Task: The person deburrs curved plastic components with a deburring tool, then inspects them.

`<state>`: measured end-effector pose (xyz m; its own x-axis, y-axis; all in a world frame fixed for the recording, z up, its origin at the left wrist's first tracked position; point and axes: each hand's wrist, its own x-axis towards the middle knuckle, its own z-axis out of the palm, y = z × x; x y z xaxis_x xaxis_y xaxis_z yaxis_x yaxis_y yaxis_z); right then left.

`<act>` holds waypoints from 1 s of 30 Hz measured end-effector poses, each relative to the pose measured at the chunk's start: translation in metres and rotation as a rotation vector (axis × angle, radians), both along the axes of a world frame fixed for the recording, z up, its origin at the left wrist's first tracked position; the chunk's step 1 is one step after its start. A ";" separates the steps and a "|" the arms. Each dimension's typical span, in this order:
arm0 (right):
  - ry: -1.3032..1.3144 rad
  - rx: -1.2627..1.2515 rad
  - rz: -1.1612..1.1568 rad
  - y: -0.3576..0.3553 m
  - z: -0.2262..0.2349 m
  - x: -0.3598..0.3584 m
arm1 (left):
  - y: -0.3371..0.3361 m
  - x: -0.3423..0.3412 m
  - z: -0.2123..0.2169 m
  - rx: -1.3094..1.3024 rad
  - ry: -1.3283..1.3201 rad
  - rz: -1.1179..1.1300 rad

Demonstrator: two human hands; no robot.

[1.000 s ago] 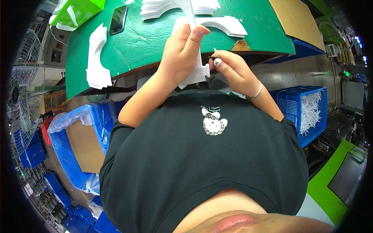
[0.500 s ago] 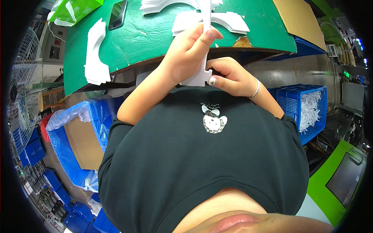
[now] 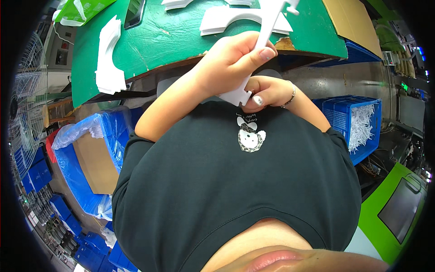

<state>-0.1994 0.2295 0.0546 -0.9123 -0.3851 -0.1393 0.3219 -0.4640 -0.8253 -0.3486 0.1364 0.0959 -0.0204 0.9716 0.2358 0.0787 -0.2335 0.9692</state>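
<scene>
My left hand [image 3: 229, 63] is closed around a long flat white cut-out piece [image 3: 267, 22], which stands up over the edge of the green table [image 3: 181, 36]. My right hand [image 3: 267, 90], with a bracelet at the wrist, sits just beneath the left one, close to my black shirt. Its fingers pinch the piece's lower end [image 3: 235, 96]. Part of the piece is hidden inside my left fist.
Stacks of similar white cut-outs lie on the table at left [image 3: 108, 63] and at the back [image 3: 226, 20], near a dark phone [image 3: 135, 11]. A blue crate of white scraps [image 3: 358, 122] stands at right, a cardboard box in a blue bag [image 3: 93, 158] at left, a fan [image 3: 27, 109] far left.
Both hands have drawn back from the tabletop toward my chest with the white piece. My right hand has slipped below the left one and the piece now stands more on end.
</scene>
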 end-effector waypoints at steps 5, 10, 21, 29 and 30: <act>0.067 -0.192 -0.014 -0.001 -0.011 0.000 | -0.002 0.001 0.005 -0.072 0.058 0.143; 0.095 -0.245 -0.134 0.004 -0.012 0.003 | -0.002 0.002 -0.004 0.014 0.027 0.125; 0.336 0.916 -0.845 -0.003 0.019 0.001 | -0.005 -0.011 -0.004 -0.013 -0.202 0.533; 0.507 1.407 -1.206 0.023 0.030 0.005 | -0.005 -0.024 -0.023 -0.040 -0.366 0.349; 0.470 1.193 -1.290 0.026 0.025 0.005 | -0.007 -0.027 -0.029 -0.013 -0.590 0.225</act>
